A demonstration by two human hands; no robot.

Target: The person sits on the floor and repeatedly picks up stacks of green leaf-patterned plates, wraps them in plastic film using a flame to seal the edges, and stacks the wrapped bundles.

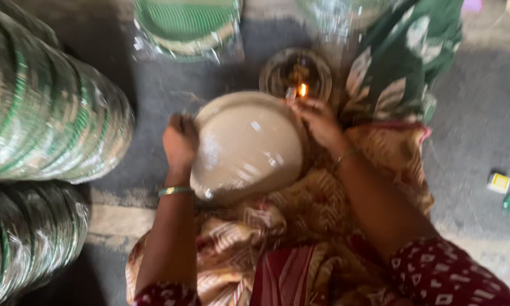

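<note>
A pack of round pale plates wrapped in clear plastic (246,144) rests tilted on my lap. My left hand (179,141) grips its left rim. My right hand (318,120) holds its upper right rim, right beside a small flame (303,89). The flame burns at the near edge of a dark round dish (277,71) on the floor just beyond the pack. The frame is blurred, so finer detail is lost.
Two long rolls of stacked green-edged plates in plastic (45,113) (28,232) lie at the left. Another wrapped green plate pack (187,25) lies at the top. Green leaf-print cloth (405,56) is at the upper right. A small yellow box (499,182) sits on the grey floor at the right.
</note>
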